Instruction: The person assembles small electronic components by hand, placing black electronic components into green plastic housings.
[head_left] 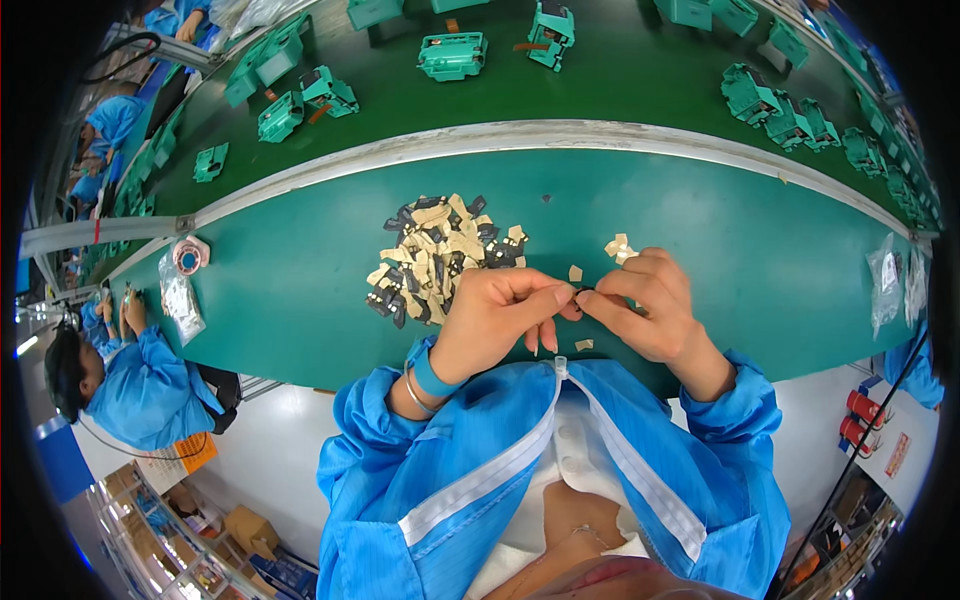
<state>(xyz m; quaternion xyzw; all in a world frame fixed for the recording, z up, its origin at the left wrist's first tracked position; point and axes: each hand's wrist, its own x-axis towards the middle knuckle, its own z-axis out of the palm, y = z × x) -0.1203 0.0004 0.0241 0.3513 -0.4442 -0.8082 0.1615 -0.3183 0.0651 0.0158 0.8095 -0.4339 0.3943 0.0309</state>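
My left hand [497, 316] and my right hand [648, 308] meet over the near part of the green table, fingertips pinched together. Between them is a small black piece [582, 290], mostly covered by the fingers, so its exact kind does not show. Just beyond my left hand lies a loose heap of small black parts and tan paper-like pieces [432, 252]. A few tan scraps [621, 247] rest beyond my right hand. Another tan scrap [575, 272] lies just past the fingertips, and one more [584, 344] sits nearer my body.
A pale metal rail [560, 130] divides the green table [790, 270] from a darker surface carrying several teal plastic housings [452, 56]. At the left are a tape roll [188, 256] and a clear plastic bag [180, 305]. A person in blue [150, 390] works at the far left.
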